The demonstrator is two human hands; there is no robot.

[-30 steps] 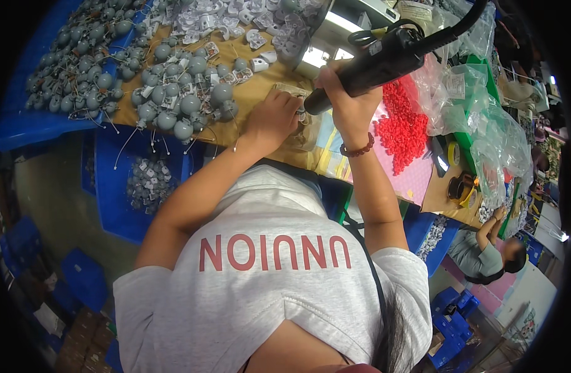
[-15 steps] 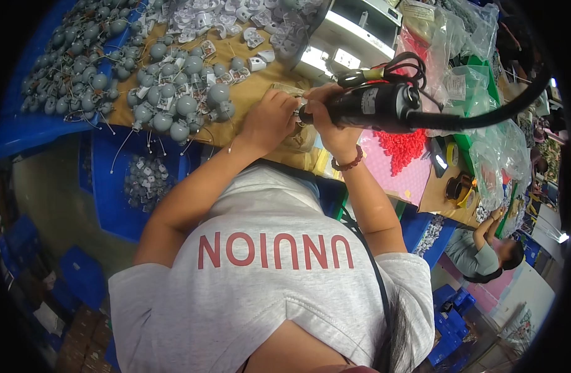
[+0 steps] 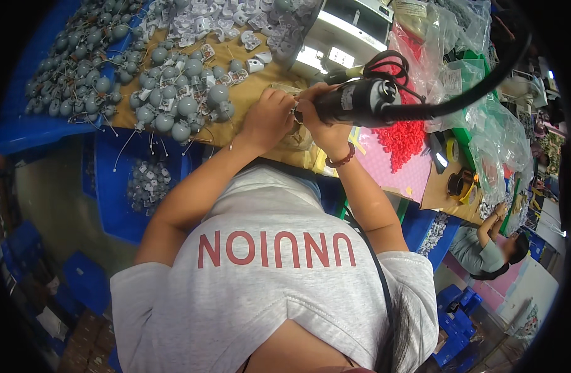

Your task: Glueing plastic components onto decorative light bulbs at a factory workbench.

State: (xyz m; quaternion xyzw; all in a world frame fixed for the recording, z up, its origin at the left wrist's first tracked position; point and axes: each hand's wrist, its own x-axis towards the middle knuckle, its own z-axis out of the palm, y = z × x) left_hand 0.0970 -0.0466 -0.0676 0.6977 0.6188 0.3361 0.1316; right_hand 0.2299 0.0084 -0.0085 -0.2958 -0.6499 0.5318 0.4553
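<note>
My right hand (image 3: 324,129) is wrapped round a black electric screwdriver (image 3: 355,103), which lies nearly level with its thick cord leaving to the right. The tool's tip points left, at the fingers of my left hand (image 3: 268,122). Those fingers are closed over a small part; my own hand and the tool hide what it is. Both hands meet just above the brown table covering (image 3: 251,90). To the left of my left hand lies a heap of grey round bulb-like pieces (image 3: 187,105) with thin wires.
White plastic parts (image 3: 217,22) are piled at the back. A white machine (image 3: 344,37) stands behind the screwdriver. Red small pieces (image 3: 394,146) lie on a pink sheet (image 3: 409,177). Blue bins (image 3: 114,205) sit below the table's left edge. A co-worker (image 3: 484,252) works at far right.
The screwdriver's rear end and cord have shifted left, and my right hand has moved slightly left with it. My left hand stays almost in place.
</note>
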